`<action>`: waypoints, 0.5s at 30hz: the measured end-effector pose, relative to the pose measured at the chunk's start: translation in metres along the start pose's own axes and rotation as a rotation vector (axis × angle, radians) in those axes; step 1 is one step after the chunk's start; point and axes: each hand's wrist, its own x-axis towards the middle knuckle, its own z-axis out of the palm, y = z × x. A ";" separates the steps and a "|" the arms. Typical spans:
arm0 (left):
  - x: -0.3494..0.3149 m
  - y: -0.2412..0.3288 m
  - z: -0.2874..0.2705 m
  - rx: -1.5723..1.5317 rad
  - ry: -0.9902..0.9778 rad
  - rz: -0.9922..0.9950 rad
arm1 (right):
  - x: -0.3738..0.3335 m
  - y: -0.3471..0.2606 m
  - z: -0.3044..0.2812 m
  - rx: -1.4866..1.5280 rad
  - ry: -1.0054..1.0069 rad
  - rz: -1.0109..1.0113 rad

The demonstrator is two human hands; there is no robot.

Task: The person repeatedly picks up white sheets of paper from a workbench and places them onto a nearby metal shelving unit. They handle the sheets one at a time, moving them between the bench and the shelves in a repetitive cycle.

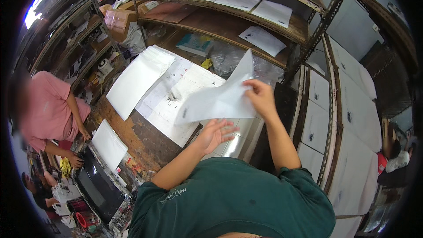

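Over the worktop: a white flat plastic mailer bag is held up in the air, tilted, above paper sheets.
Right hand: fingers closed on the bag's right edge, gripping it.
Left hand: open, palm up, fingers spread just under the bag's lower edge; whether it touches cannot be told.
Worktop: worn brown wood, rough and stained, carrying a loose layer of white printed paper sheets and a stack of white flat envelopes lying to the left of them.
Smaller stack: another white flat bundle sits near the worktop's left edge, beside a black glossy tray.
Shelving: a wooden shelf on metal frame rises behind the worktop, with rows of white folded packets on its upper board.
Right side: tall racks hold white flat boxes.
Room: crowded storeroom; a person in a pink shirt sits at the left, well apart.
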 end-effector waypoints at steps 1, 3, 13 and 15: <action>-0.008 -0.003 -0.013 0.012 -0.036 -0.098 | -0.003 -0.002 -0.008 0.192 0.091 0.048; -0.023 -0.005 -0.044 0.061 0.019 -0.087 | -0.008 0.016 -0.040 0.209 0.189 0.101; -0.110 -0.030 -0.242 1.665 1.075 -0.088 | -0.054 0.085 -0.120 0.177 0.432 0.250; -0.114 -0.034 -0.239 1.710 0.953 -0.311 | -0.054 0.093 -0.118 0.125 0.435 0.227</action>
